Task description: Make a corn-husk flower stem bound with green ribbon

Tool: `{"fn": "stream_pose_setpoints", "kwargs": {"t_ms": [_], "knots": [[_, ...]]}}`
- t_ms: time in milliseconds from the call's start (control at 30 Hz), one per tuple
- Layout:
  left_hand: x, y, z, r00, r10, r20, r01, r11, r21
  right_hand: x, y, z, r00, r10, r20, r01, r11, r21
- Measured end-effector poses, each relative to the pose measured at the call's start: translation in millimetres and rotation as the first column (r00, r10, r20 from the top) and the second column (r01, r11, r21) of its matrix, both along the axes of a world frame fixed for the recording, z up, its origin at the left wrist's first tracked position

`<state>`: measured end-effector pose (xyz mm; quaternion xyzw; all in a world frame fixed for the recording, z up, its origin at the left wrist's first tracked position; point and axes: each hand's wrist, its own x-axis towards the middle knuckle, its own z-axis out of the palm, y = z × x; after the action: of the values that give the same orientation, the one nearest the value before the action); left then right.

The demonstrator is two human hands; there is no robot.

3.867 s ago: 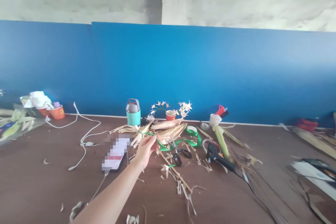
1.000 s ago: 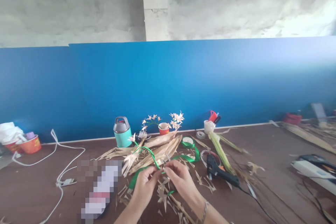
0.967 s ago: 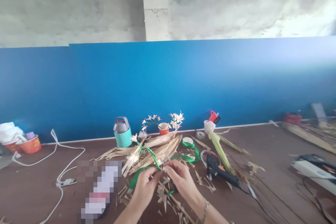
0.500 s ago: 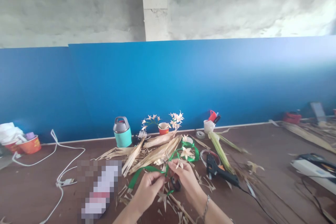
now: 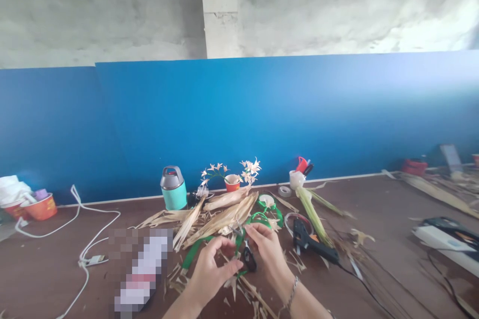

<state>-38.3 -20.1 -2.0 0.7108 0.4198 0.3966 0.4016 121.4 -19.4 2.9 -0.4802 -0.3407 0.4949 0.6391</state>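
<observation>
My left hand (image 5: 213, 270) is at the lower centre, its thumb and fingers apart with nothing between them. Just right of it, my right hand (image 5: 265, 245) has its thumb and fingertips pinched together; what they hold is too small to make out. Green ribbon (image 5: 193, 253) runs behind my left hand, and more green tape curls beyond my right fingers. A small black-handled tool (image 5: 249, 259) lies between the hands. Pale husk flowers and scraps are scattered below. Dried corn husks (image 5: 228, 219) lie just beyond the hands.
A black glue gun (image 5: 314, 245) with a cord lies to the right. Behind stand a teal flask (image 5: 174, 192), a paper cup (image 5: 232, 184) beside flower sprays, and a tool cup (image 5: 297, 179). White cables (image 5: 88, 239) and orange tubs (image 5: 42, 207) are at left.
My left hand has opened and let go of the green strip. The pale flower near my right fingers no longer shows, and that hand stays pinched.
</observation>
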Motion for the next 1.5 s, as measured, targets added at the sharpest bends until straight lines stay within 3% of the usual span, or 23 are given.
{"fn": "stream_pose_setpoints", "kwargs": {"t_ms": [167,333,567,867,1033,1133,1200,1267,1367,1500], "knots": [[2.5,2.7,-1.0,0.999,0.034,-0.035,-0.034,0.999,-0.019,-3.4,-1.3,-0.4,0.999,0.009,0.053,-0.011,0.999,0.047],[3.8,3.5,2.6,0.998,-0.040,0.051,0.049,0.980,-0.191,-3.4,0.1,-6.1,0.998,0.006,0.060,-0.011,0.997,0.081],[3.7,-5.0,9.8,0.964,-0.034,0.262,0.162,0.860,-0.484,-2.1,3.2,-11.1,1.000,0.001,-0.022,0.001,0.997,0.074],[6.9,1.9,-0.2,0.964,0.057,0.260,0.047,0.925,-0.376,-4.0,-1.2,-3.8,0.999,-0.028,0.031,0.027,0.999,0.032],[4.4,5.2,-1.9,0.961,0.151,0.232,-0.068,0.941,-0.332,-6.8,-6.2,-2.5,0.967,0.023,0.252,-0.034,0.999,0.042],[2.5,7.1,-2.0,0.959,0.186,0.215,-0.125,0.954,-0.272,-7.1,-12.2,1.7,0.852,-0.120,0.509,0.016,0.979,0.203],[2.1,8.8,-4.4,0.966,0.188,0.176,-0.147,0.964,-0.224,-7.0,-16.4,4.7,0.718,-0.270,0.641,-0.015,0.915,0.403],[2.0,10.1,-8.1,0.976,0.186,0.112,-0.169,0.974,-0.150,-6.8,-19.6,7.4,0.577,-0.384,0.721,-0.124,0.831,0.542],[1.7,9.9,-12.3,0.982,0.188,0.031,-0.188,0.982,-0.008,-6.4,-21.1,9.6,0.405,-0.442,0.800,-0.249,0.789,0.562],[0.1,7.2,-11.7,0.980,0.195,-0.028,-0.191,0.976,0.101,-4.4,-18.0,7.9,0.269,-0.405,0.874,-0.276,0.837,0.473]]}}
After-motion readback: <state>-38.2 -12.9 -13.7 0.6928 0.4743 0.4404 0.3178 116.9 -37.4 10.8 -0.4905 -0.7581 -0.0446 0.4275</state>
